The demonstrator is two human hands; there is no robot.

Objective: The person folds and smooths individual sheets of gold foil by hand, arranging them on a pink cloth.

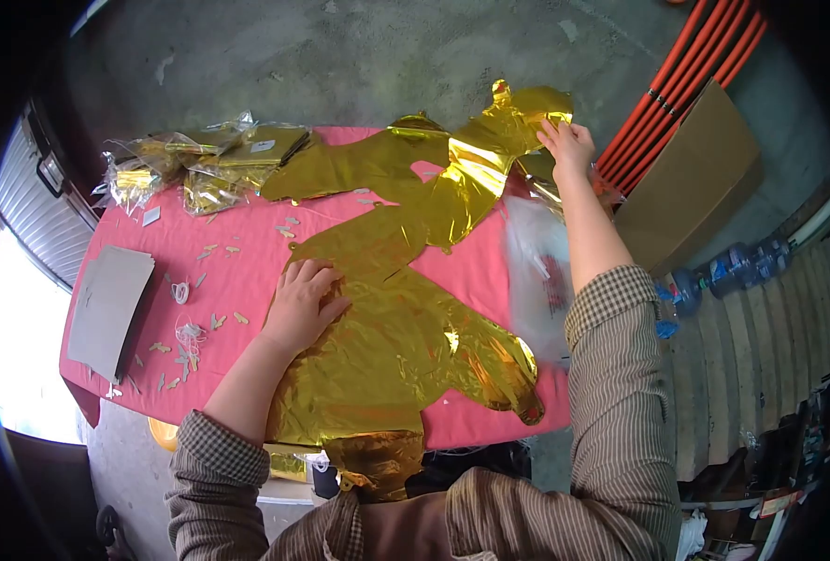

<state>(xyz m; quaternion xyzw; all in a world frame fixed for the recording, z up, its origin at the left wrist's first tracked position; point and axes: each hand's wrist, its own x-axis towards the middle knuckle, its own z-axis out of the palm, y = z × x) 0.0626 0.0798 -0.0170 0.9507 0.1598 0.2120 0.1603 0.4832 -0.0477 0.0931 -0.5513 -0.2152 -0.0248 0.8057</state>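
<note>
A large flat sheet of shiny gold foil (368, 327), with several lobes, lies spread over a pink cloth-covered table (471, 280). Its near end hangs over the front edge by the person's body. My left hand (305, 307) rests on the foil's left part, fingers slightly bent and apart. At the upper right my right hand (567, 150) has its fingertips on the edge of the foil's far lobe, seemingly pinching it. The fingertips partly cover that edge.
Clear bags of folded gold foil (237, 159) lie at the back left. Grey cards (111, 309), white string (189, 333) and small scraps are on the left. A plastic bag (538, 271), cardboard box (691, 178), orange poles (667, 89) and water bottles (737, 269) are at right.
</note>
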